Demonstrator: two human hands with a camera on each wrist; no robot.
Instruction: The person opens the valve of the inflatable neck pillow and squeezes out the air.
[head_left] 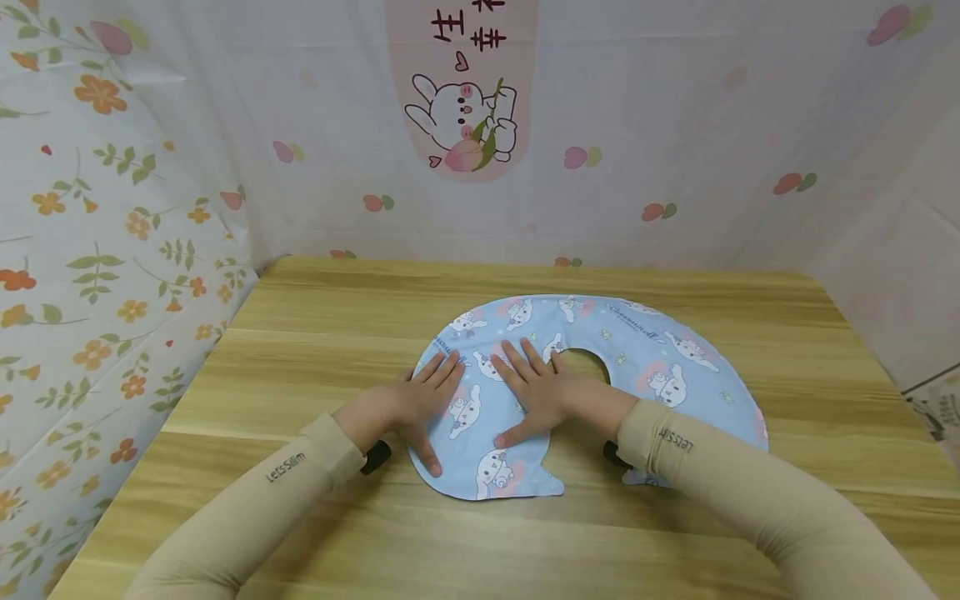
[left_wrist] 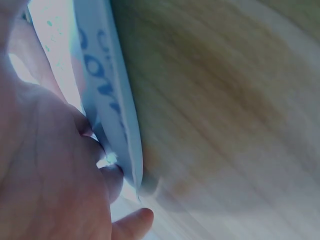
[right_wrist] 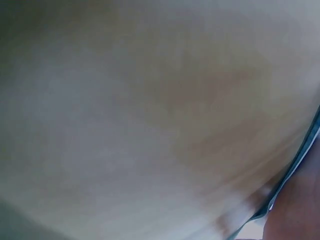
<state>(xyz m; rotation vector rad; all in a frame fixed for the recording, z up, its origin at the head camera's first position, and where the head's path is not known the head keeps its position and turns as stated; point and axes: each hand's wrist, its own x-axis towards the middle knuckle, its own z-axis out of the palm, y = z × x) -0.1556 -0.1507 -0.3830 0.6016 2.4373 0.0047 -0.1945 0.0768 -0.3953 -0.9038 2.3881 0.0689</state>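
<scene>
A light-blue U-shaped fabric cover (head_left: pixel 637 354), like that of a neck pillow, lies flat with its two ends toward me. White long-eared cartoon figures and dark lettering are printed on it. My left hand (head_left: pixel 423 404) rests on the outer edge of its left arm, fingers straight and spread. Beside it my right hand (head_left: pixel 542 396) lies palm down across the inner edge of the same arm. The left wrist view shows the cover's edge (left_wrist: pixel 117 100) along the left hand's fingers (left_wrist: pixel 112 182). In the right wrist view only part of the right hand (right_wrist: pixel 297 205) shows. My right forearm hides part of the cover's right arm.
The cover lies on a wood-grain table (head_left: pixel 315 333). Behind the table hangs a pale curtain (head_left: pixel 315 108) with a rabbit print, and a flowered one (head_left: pixel 97 233) hangs at the left. A small black device (head_left: pixel 377 457) sits under the left wrist.
</scene>
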